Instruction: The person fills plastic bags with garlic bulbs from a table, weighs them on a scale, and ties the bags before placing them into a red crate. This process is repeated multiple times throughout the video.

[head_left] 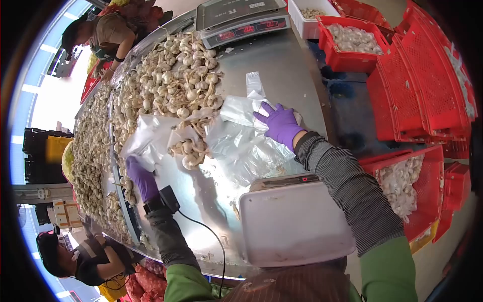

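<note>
My left hand point(142, 179), in a purple glove, is closed on the edge of a clear plastic bag point(146, 138) at the left of the metal table. Several garlic bulbs point(188, 148) lie between my hands, beside the plastic. To the right, my right hand point(279, 123), also gloved in purple, rests with fingers spread on a pile of clear plastic bags point(246, 151). The heap of garlic point(171, 75) spreads beyond my hands. Part of the plastic is hidden under my right hand.
A scale with a pale pan point(297, 224) stands near me, and a digital scale point(244, 22) stands at the far edge. Red crates point(410, 95) are stacked at right; one crate point(432, 189) holds bagged garlic. Two people point(108, 35) point(90, 256) are at the table's left side.
</note>
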A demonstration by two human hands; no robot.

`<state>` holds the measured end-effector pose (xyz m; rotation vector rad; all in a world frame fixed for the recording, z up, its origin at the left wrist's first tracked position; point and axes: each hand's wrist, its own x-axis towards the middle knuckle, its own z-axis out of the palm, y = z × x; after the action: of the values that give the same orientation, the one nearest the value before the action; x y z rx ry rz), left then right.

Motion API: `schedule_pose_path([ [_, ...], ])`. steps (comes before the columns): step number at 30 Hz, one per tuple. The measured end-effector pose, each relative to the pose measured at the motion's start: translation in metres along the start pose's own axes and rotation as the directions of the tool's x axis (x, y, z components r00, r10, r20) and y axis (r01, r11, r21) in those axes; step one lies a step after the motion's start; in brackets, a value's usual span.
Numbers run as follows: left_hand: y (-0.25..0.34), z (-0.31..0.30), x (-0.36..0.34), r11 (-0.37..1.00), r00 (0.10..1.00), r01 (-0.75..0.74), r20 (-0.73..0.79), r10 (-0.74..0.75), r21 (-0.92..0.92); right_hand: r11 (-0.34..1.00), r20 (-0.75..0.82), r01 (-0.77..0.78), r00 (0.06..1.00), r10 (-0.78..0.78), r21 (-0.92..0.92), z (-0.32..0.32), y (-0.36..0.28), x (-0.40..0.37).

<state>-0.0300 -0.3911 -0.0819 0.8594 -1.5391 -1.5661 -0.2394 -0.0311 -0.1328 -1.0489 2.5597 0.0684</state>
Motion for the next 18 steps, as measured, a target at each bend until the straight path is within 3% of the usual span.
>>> schedule_pose_path([
  [1,0.02,-0.01,0.004,0.985,0.981,-0.122,-0.138,0.139,0.123,1.0,-0.012,0.009,1.0,-0.009,0.001,-0.002,0.0,0.002],
  [3,0.091,0.039,-0.072,0.95,0.989,-0.121,0.122,0.089,0.288,0.999,-0.052,-0.014,0.999,0.012,-0.038,0.002,-0.005,0.0],
  [5,0.109,0.042,-0.132,0.991,0.967,-0.016,0.25,0.05,-0.135,1.0,-0.048,-0.002,0.999,0.002,-0.004,0.005,-0.012,0.0],
  [6,0.126,0.048,-0.158,0.989,0.971,-0.033,0.228,0.066,-0.146,0.994,-0.07,-0.053,0.996,0.046,-0.099,0.005,-0.018,-0.001],
  [7,0.149,0.056,-0.182,0.92,0.972,0.177,0.21,-0.107,-0.35,0.975,-0.1,-0.109,0.991,0.091,-0.191,0.001,-0.025,-0.002],
  [8,0.171,0.061,-0.201,0.765,0.932,0.362,0.239,-0.274,-0.533,0.949,-0.047,-0.055,0.998,0.043,-0.31,-0.013,-0.046,-0.018],
  [9,0.183,0.057,-0.209,0.536,0.856,0.504,0.309,-0.414,-0.677,0.973,-0.099,0.187,0.974,-0.202,-0.135,-0.017,-0.064,-0.032],
  [10,0.177,0.047,-0.208,0.859,0.867,0.37,0.464,-0.182,-0.354,0.921,-0.229,0.388,0.899,-0.372,0.027,-0.012,-0.092,-0.044],
  [11,0.176,0.057,-0.211,0.971,0.969,0.211,0.155,-0.193,-0.112,0.35,-0.402,0.625,0.747,-0.53,0.698,0.006,-0.118,-0.035],
  [12,0.164,0.048,-0.204,0.978,0.98,0.175,0.12,-0.161,-0.115,0.354,-0.399,0.635,0.737,-0.546,0.687,0.006,-0.129,-0.049],
  [15,0.131,0.004,-0.182,0.987,0.994,0.108,0.037,-0.104,-0.116,-0.119,-0.397,0.402,0.73,-0.557,0.908,-0.016,-0.151,-0.115],
  [16,0.124,-0.015,-0.175,0.994,0.999,0.034,-0.008,-0.035,-0.107,-0.273,-0.388,0.278,0.725,-0.569,0.921,-0.037,-0.163,-0.132],
  [17,0.122,-0.032,-0.169,0.995,0.998,-0.041,-0.055,0.036,-0.092,-0.53,-0.233,-0.108,0.813,-0.534,0.841,-0.084,-0.177,-0.159],
  [18,0.122,-0.042,-0.166,0.992,0.987,-0.103,-0.118,0.11,0.066,-0.704,-0.04,-0.435,0.835,-0.548,0.561,-0.12,-0.192,-0.176],
])
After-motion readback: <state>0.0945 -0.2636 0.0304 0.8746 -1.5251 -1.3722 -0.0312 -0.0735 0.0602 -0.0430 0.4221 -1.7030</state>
